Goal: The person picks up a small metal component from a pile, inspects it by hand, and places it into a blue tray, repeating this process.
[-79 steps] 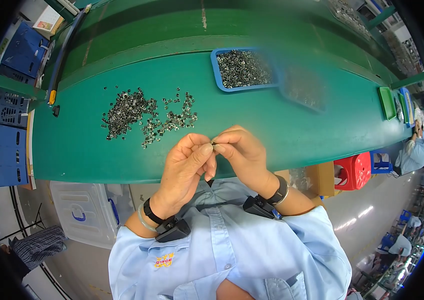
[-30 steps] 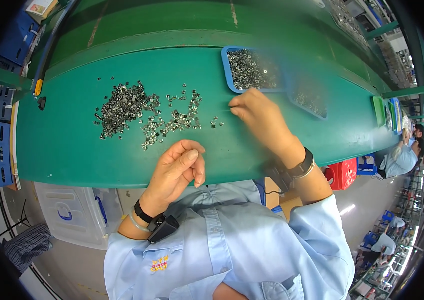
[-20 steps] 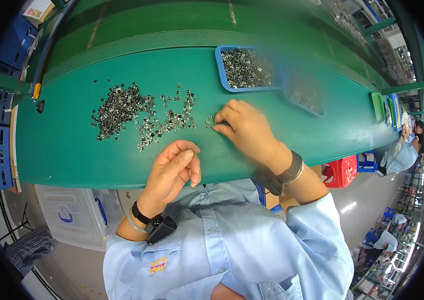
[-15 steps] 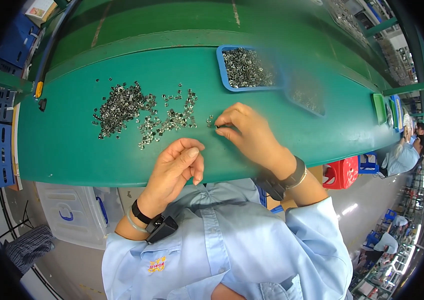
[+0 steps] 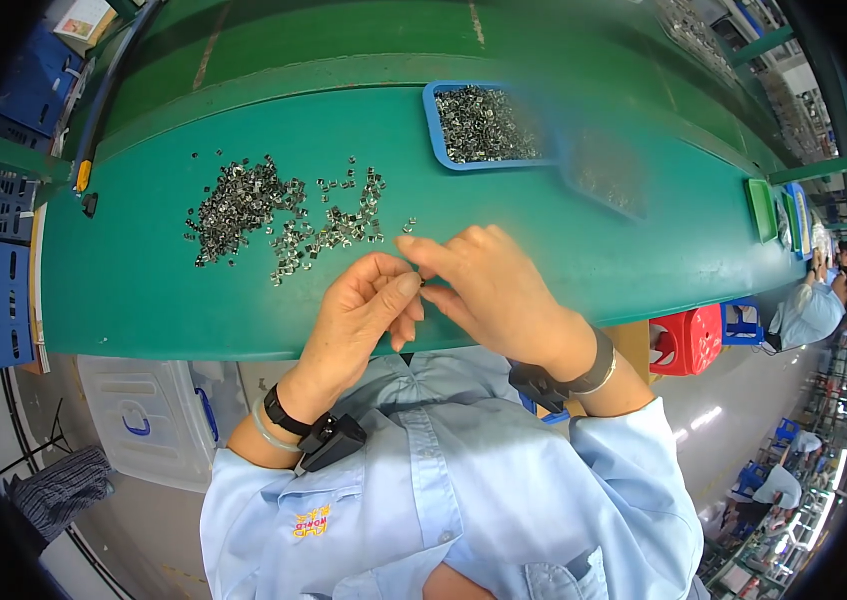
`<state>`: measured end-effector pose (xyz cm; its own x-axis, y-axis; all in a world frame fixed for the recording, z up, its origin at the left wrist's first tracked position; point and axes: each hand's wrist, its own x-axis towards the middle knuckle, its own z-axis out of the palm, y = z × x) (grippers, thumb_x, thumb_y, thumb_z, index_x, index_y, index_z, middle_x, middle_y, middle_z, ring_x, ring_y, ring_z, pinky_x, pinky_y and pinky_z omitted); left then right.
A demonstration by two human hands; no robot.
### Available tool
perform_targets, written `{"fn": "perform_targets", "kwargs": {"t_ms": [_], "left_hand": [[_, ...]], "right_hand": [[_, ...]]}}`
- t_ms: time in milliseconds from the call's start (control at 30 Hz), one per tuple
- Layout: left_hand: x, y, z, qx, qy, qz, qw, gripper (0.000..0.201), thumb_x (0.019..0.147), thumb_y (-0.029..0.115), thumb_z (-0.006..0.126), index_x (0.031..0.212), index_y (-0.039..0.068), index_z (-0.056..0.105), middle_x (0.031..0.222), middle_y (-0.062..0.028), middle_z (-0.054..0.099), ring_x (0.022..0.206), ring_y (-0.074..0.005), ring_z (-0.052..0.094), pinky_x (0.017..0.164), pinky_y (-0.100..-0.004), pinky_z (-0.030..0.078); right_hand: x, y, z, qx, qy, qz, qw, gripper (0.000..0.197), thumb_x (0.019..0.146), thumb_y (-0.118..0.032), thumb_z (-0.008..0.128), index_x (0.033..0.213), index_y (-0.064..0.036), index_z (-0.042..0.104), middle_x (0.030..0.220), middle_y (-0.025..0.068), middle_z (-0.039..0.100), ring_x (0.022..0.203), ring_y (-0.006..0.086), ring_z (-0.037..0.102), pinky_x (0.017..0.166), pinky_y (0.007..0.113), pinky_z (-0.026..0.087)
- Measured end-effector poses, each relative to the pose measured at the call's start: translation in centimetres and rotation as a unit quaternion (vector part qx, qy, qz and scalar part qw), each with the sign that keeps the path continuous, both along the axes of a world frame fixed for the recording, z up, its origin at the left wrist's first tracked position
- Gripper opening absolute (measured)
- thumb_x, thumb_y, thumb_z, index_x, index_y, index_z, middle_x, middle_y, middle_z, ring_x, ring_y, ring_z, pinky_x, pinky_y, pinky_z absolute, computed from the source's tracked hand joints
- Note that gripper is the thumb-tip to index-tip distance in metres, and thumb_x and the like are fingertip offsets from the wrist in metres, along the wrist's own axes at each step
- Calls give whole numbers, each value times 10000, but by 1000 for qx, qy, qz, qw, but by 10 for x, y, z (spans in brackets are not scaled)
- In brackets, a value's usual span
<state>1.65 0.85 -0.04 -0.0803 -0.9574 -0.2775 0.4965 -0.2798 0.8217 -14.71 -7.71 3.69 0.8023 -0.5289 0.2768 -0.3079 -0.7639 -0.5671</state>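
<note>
My left hand (image 5: 369, 310) is closed, thumb against fingers, at a small dark metal piece (image 5: 422, 281). The thumb of my right hand (image 5: 494, 290) meets the same piece from the other side, while its index finger reaches over the left fingertips. Both hands hover above the front part of the green table (image 5: 174, 325), and the fingers partly hide the piece. Beyond them lie loose shiny metal pieces (image 5: 344, 228), with a couple (image 5: 410, 225) just past the right index finger. A denser heap of similar pieces (image 5: 239, 205) sits farther left.
A blue tray (image 5: 432, 125) full of small metal pieces stands at the back, with a blurred second tray (image 5: 604, 180) beside it. Green and blue bins (image 5: 762, 210) are at the far right. A red stool (image 5: 689, 342) and a clear lidded box (image 5: 144, 410) stand below the table edge.
My right hand has moved left and nearer, away from the loose pieces, bringing a small piece to my left fingertips. The left hand has risen slightly and closed its fingers.
</note>
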Motion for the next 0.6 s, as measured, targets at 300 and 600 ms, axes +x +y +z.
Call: {"fn": "perform_targets", "kwargs": {"t_ms": [300,600], "left_hand": [[-2,3,0,-13,73,-24,997,198,968,225,489,990,31,523,745,-50,581,593,-99,549,492,-225,437],[-2,4,2,-31,105,-15,994,189,967,220,490,988,35,524,745,-60,585,593,-112,552,489,-236,441]], "right_hand": [[-3,2,-17,11,-131,-3,991,267,715,-59,721,955,-82,607,858,46,625,807,243,565,697,343,445],[-1,3,-21,59,-195,-18,979,180,737,-51,705,892,-73,615,823,44,615,741,218,589,655,329,458]]}}
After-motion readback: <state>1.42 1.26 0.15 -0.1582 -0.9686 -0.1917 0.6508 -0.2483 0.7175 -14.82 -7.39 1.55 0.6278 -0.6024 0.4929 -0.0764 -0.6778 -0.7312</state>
